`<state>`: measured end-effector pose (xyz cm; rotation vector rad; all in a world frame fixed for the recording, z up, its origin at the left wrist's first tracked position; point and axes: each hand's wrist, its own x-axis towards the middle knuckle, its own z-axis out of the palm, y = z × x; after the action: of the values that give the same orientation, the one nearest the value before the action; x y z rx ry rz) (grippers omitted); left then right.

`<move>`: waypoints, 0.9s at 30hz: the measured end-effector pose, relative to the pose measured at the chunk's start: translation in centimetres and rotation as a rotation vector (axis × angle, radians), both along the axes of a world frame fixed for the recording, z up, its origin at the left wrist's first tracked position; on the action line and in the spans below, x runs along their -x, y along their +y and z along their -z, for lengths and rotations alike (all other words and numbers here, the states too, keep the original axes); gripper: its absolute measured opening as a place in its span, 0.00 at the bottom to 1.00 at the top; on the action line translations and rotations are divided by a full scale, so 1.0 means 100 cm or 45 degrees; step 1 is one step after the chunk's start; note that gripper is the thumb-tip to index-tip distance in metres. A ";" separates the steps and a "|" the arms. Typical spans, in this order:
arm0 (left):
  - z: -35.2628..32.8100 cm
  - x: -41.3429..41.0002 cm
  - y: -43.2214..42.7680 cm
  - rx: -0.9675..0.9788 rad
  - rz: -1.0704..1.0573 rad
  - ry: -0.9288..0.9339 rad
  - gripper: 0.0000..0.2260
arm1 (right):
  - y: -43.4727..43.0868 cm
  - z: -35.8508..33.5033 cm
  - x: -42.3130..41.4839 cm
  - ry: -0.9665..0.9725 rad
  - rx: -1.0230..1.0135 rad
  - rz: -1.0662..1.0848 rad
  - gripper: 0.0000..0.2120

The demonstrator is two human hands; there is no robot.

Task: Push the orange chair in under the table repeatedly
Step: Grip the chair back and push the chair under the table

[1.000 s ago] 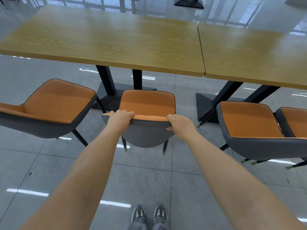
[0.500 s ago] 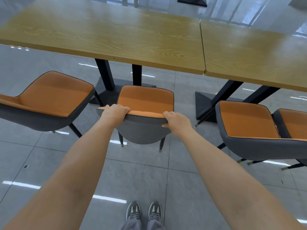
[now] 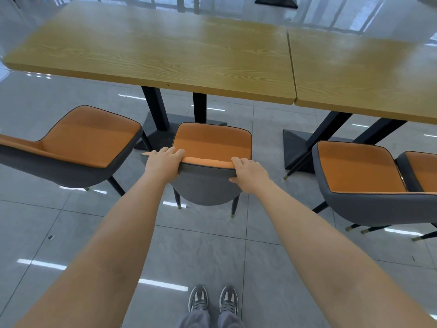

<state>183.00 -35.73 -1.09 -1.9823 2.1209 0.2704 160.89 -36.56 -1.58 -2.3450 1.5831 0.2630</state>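
Note:
The orange chair (image 3: 212, 143), with an orange seat and a grey shell back, stands in front of me facing the wooden table (image 3: 165, 55). Its seat front lies just short of the table's near edge, by the black table legs. My left hand (image 3: 163, 163) grips the left end of the backrest's top rim, fingers curled over the orange edge. My right hand (image 3: 249, 172) holds the right end of the same rim, thumb on the grey back. Both arms are stretched out straight.
A matching orange chair (image 3: 78, 143) stands to the left, and two more (image 3: 359, 171) to the right under a second wooden table (image 3: 366, 74). Black table bases (image 3: 295, 143) sit on the grey tiled floor. My grey shoes (image 3: 212, 299) are at the bottom.
The chair has slid forward, away from me, toward the table's legs, with both hands staying on its backrest. My arms have extended further.

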 end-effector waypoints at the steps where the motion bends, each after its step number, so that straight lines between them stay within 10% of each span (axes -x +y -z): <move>1: -0.002 -0.001 0.002 -0.027 0.008 0.028 0.22 | -0.001 -0.001 0.000 0.000 -0.060 -0.001 0.24; 27: -0.162 -0.272 0.101 0.584 -0.467 -0.142 0.29 | 0.001 -0.175 -0.282 -0.257 0.440 -0.361 0.35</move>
<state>210.22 -25.59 15.10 -2.5706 1.8579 -0.2928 189.07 -36.45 15.97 -2.7555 1.2829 -0.2010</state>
